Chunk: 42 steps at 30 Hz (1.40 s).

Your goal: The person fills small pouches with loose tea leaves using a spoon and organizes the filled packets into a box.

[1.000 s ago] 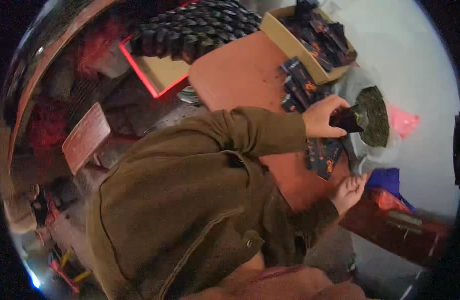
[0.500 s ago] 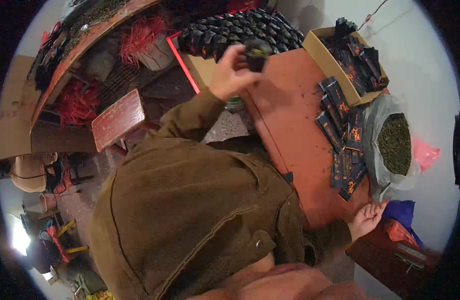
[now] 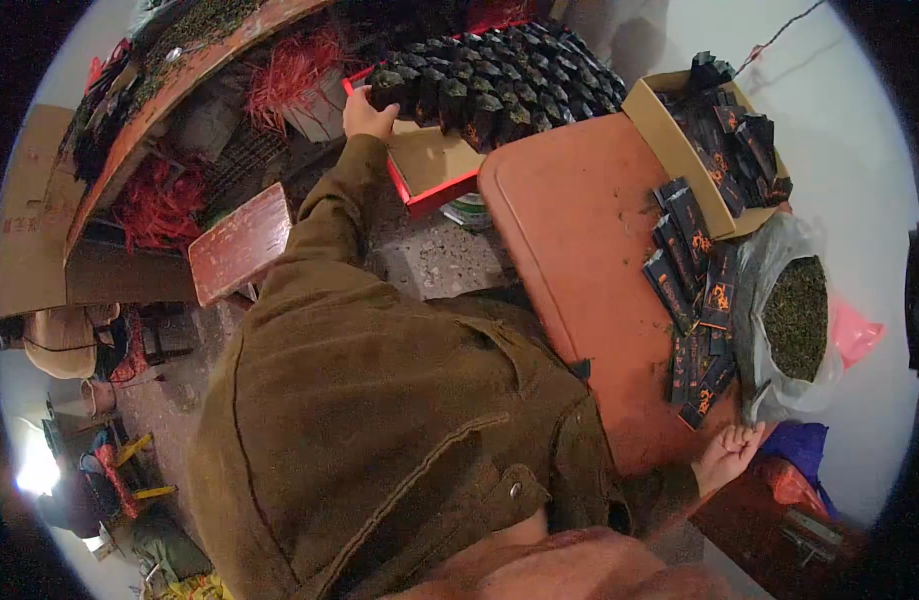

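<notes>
red-edged box (image 3: 437,165) holds black pouches (image 3: 509,82); left hand (image 3: 367,117) touches one

"Where's the left hand (image 3: 369,115)?"
"At 1 corner of the red-edged box (image 3: 444,192), touching a black pouch (image 3: 387,88) beside packed rows."
"And the right hand (image 3: 725,456)?"
"Fingers curled, near the clear plastic bag (image 3: 756,290) of leafy bits (image 3: 797,320)."
</notes>
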Available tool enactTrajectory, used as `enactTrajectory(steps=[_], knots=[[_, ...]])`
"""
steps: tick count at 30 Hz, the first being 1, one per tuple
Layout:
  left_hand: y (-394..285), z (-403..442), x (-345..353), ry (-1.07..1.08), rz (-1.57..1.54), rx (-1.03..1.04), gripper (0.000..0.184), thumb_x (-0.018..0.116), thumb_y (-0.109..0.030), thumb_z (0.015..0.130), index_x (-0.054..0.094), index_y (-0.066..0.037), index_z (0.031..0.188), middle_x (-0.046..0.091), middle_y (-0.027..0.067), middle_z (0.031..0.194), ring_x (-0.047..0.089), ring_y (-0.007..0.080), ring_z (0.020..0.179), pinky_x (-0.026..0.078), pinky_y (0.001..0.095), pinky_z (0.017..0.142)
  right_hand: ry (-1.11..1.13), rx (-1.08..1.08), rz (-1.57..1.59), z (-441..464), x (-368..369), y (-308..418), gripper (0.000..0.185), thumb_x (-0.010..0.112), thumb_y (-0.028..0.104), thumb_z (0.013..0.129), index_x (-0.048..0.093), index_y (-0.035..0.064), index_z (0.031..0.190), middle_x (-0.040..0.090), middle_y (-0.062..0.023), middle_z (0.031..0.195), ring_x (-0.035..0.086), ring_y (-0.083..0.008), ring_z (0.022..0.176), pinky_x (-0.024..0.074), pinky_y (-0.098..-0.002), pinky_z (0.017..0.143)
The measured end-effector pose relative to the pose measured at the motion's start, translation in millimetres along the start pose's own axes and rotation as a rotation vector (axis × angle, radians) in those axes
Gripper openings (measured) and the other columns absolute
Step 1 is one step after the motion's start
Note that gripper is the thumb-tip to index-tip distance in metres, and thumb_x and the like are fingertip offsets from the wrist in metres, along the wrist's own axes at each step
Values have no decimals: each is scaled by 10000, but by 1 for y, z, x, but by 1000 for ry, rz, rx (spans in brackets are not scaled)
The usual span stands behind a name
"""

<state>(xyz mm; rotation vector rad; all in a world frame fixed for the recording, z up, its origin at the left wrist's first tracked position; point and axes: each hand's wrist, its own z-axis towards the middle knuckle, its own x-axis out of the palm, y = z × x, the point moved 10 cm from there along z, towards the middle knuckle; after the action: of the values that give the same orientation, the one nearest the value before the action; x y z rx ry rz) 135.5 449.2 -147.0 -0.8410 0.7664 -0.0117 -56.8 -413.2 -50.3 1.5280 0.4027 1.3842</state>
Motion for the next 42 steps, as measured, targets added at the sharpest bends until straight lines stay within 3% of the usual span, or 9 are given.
enactTrajectory(steps=[5,11,17,29,34,35,37,39,42], knots=[[13,15,6,-28,220,-137,624,749,-380,654,574,-132,1199,583,133,1156,537,326,1103,430,504,900,-68,33,-87,2,-6,-6,413,411,118,988,348,-31,1368,458,1,804,369,-78,578,342,-208,540],[19,30,16,39,383,-149,683,781,-435,638,559,-152,1219,558,114,1204,477,376,1156,428,543,899,-135,50,-156,-2,0,-6,398,405,122,990,365,-29,1356,437,18,783,356,-58,578,325,-193,529],[34,44,28,-22,310,-8,805,813,-467,612,501,-96,1254,532,188,1198,462,381,1153,395,507,949,-217,62,-152,-2,8,-9,381,408,127,997,377,-52,1332,362,21,726,323,-57,560,316,-195,503],[56,45,16,-11,103,-81,960,889,-387,530,420,-71,1306,433,215,1293,445,390,1172,407,483,969,-320,45,-198,-11,31,-11,371,419,121,995,396,-48,1325,322,23,701,298,-55,551,298,-203,495],[42,46,2,-74,219,56,873,896,-397,478,536,-66,1201,574,169,1149,538,356,1079,422,440,961,-266,86,-213,-8,11,-11,358,432,128,992,417,-41,1306,365,21,731,331,-53,572,335,-198,541],[37,43,-6,-217,228,200,783,887,-392,481,591,-55,1123,627,152,1064,579,345,1025,438,426,939,-343,4,-331,-11,20,-7,346,433,131,992,430,-42,1292,379,20,737,344,-52,579,348,-197,559],[-3,27,-30,-81,163,101,668,842,-311,561,599,-21,1111,631,182,1061,583,338,1028,450,426,910,-328,54,-230,-12,22,-11,330,428,136,998,448,-47,1272,388,18,739,373,-50,606,379,-213,599],[-30,17,-36,-209,149,350,612,811,-229,608,584,-15,1135,605,184,1085,582,325,1017,464,413,887,-302,-5,-280,-14,28,-6,311,430,128,998,464,-47,1253,405,16,725,396,-51,624,385,-216,606],[-96,-27,-32,-178,-299,493,543,763,-144,683,558,-15,1169,555,158,1131,575,286,1007,478,383,860,-62,21,-24,-2,16,-13,381,424,121,996,385,-48,1336,443,-7,783,410,-71,629,421,-235,615]])
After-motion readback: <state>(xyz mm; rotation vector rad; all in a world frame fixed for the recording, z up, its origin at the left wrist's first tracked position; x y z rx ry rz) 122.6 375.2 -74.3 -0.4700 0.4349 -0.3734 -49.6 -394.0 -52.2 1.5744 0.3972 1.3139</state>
